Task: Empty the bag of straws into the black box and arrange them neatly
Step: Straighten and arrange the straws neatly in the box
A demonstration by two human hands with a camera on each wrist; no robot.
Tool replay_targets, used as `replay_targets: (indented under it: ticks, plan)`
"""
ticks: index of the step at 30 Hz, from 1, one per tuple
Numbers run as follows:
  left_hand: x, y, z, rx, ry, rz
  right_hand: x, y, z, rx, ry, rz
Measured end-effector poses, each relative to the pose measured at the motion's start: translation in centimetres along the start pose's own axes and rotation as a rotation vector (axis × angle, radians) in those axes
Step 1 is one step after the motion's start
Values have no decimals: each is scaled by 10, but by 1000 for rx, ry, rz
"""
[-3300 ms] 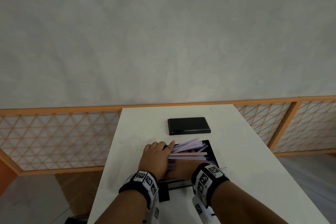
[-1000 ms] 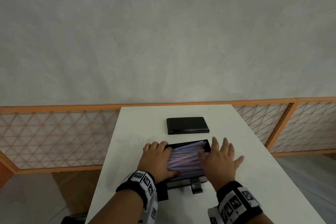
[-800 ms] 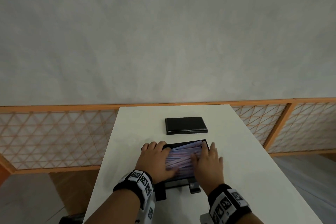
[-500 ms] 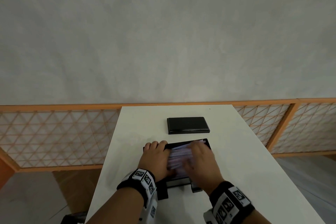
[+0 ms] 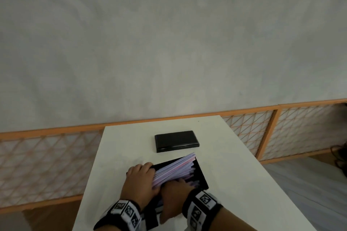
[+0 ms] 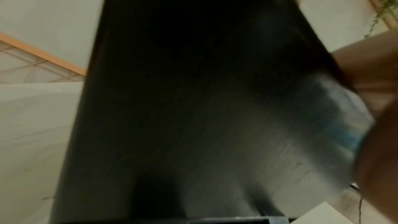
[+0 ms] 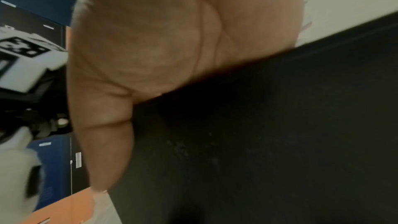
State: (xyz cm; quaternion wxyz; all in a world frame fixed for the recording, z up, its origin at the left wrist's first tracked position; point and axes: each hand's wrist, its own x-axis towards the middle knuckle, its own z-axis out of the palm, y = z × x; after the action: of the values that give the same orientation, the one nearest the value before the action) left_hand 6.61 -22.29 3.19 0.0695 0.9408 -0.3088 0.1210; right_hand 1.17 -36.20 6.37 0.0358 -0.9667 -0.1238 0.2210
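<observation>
The left hand [image 5: 139, 182] gripped the near-left end of the black box [image 5: 200, 173], fingers curled over its far rim. The right hand [image 5: 173, 195] lay on the near part of the straws [image 5: 173, 169]; whether it pinched them could not be told. The pastel straws lay fanned inside the box, their far tips overhanging its rim. Beyond it on the white table [image 5: 234, 174] sat a black lid [image 5: 176, 141].
</observation>
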Motion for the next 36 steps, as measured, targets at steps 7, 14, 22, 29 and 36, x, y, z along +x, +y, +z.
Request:
replay_targets:
  ticks: [7, 14, 22, 29, 36]
  plan:
    - [-1, -3, 3, -14, 51, 25, 16, -5, 10, 6, 41, 145]
    - [0, -3, 8, 1, 60, 59, 12, 5, -2, 200, 35, 7]
    - [-2, -4, 9, -14, 98, 96, 7, 5, -3, 175, 26, -3]
    - [-4, -4, 4, -80, 105, 24, -4, 4, 0, 104, 187, -77]
    - [-4, -3, -1, -115, 87, -8, -4, 4, 3, -26, 247, -152]
